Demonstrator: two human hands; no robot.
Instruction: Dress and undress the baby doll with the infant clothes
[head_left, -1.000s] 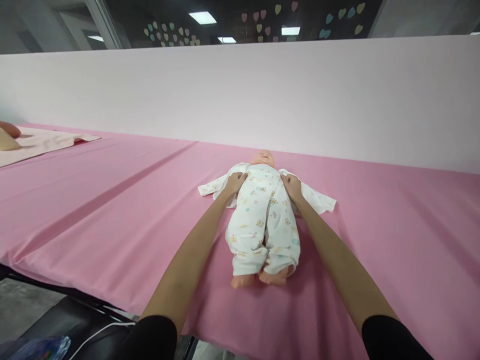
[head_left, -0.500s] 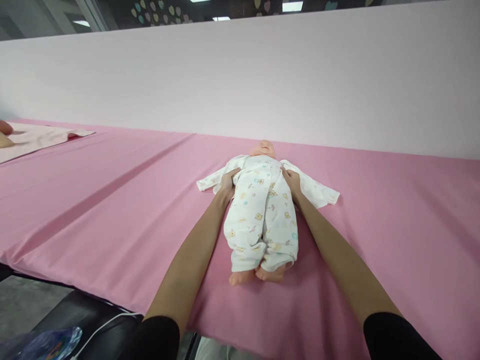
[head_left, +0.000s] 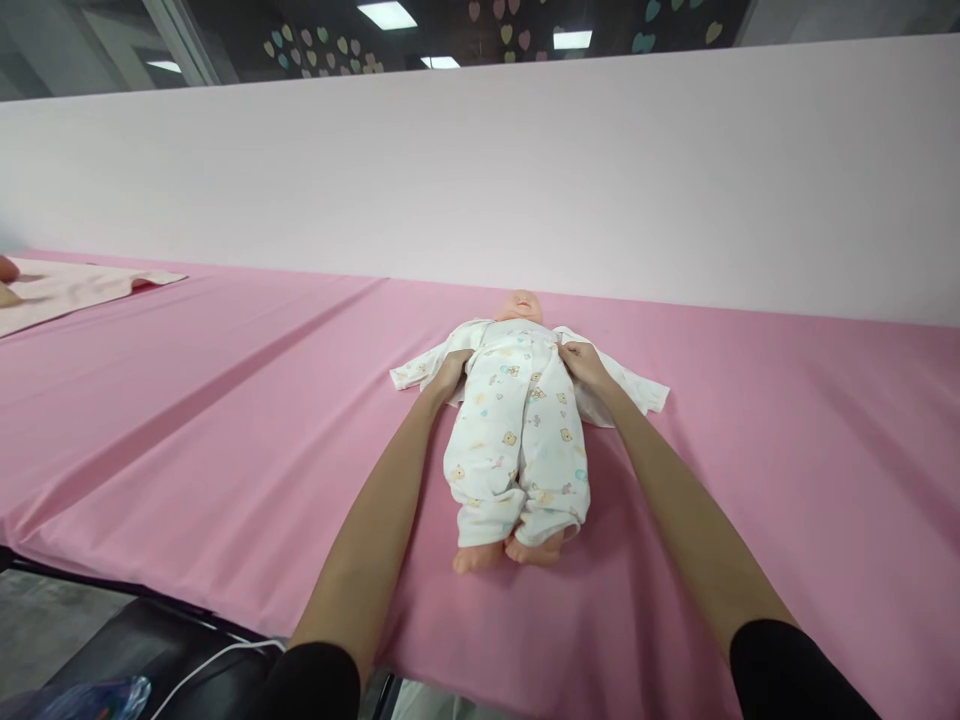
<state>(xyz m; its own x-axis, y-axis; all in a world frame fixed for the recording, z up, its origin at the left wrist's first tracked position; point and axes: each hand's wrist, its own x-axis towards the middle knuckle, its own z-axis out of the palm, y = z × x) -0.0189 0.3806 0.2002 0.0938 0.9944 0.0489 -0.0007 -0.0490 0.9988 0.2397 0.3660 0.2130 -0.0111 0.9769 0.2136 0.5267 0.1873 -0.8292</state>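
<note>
A baby doll [head_left: 520, 304] is laid on its back on a pink-covered bench [head_left: 225, 430], its head toward a white wall [head_left: 480, 180] and its bare feet toward the camera. It is dressed in white trousers [head_left: 487, 440], pulled high over the torso and printed with small yellow bears and pastel motifs in blue, pink and green. Beneath them is worn a white long-sleeved top [head_left: 637, 388], its sleeves spread out to either side. The trouser cuffs are bunched above the ankles.

The waist of the trousers is gripped from both sides. By the left hand [head_left: 453, 370], its fingers curled mostly out of sight, the edge at one side is held; by the right hand [head_left: 581, 360], nearly closed, the fabric at the other side is pinched between thumb and fingers. Heart shapes are seen on dark glass above the wall. No writing can be read.
</note>
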